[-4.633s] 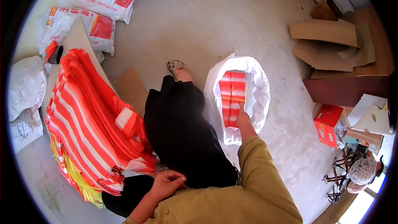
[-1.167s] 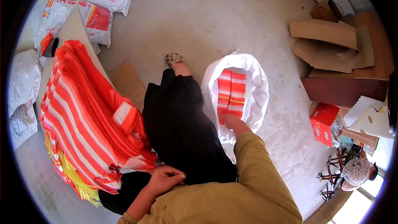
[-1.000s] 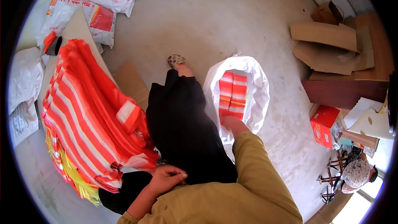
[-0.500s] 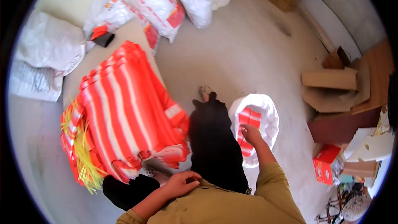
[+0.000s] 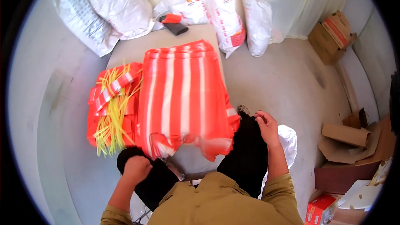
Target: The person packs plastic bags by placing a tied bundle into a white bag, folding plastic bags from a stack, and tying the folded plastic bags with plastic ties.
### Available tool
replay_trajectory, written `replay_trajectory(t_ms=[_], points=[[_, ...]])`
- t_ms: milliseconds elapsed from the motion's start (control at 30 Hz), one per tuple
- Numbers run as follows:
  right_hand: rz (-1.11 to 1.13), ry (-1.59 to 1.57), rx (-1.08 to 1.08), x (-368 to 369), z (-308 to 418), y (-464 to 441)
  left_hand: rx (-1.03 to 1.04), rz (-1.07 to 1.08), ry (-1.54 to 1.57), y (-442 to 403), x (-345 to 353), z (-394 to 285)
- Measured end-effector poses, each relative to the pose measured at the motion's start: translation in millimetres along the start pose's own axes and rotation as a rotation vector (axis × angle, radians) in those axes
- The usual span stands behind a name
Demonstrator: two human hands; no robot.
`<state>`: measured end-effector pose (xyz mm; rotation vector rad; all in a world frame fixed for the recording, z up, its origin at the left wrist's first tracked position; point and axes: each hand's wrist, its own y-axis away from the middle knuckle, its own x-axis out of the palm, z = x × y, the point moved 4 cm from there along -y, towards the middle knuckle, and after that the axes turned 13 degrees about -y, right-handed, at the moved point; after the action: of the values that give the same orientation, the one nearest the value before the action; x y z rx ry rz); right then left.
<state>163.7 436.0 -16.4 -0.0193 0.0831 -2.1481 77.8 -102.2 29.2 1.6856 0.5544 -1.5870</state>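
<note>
A large stack of red-and-white striped plastic mesh bags (image 5: 177,96) lies on a low board in front of me. At its left side is a smaller pile of folded red bags (image 5: 93,127), with a striped band and loose yellow strips (image 5: 118,112) on top. My left hand (image 5: 138,169) is curled closed above my left knee, just short of the yellow strips, with nothing visible in it. Over my right thigh, near the stack's right edge, my right hand (image 5: 267,127) has loosely bent fingers, thumb a little apart, and nothing visible in it.
Beside my right leg stands a white sack (image 5: 288,139), partly hidden by my arm. Full white sacks (image 5: 221,16) line the far wall. A black-and-red object (image 5: 174,25) lies on the board (image 5: 200,33). Cardboard boxes (image 5: 346,135) and a red box (image 5: 320,209) stand at right.
My view has swung left. My right hand has come away from the white sack toward the stack. My left hand has moved from my waist out over my left knee.
</note>
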Motion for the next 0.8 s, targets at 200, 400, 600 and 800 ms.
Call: replay_trajectory(t_ms=[200, 400, 600, 800], points=[[0.283, 0.953, -0.239, 63, 41, 15, -0.161, -0.570, 0.042, 37, 11, 34], [0.152, 0.893, -0.273, 39, 34, 20, -0.202, -0.601, 0.054, 49, 13, 37], [0.132, 0.889, -0.343, 29, 31, 20, -0.216, -0.599, 0.100, 53, 11, 36], [0.098, 0.854, -0.407, 28, 34, 19, -0.191, -0.612, 0.081, 46, 5, 28]])
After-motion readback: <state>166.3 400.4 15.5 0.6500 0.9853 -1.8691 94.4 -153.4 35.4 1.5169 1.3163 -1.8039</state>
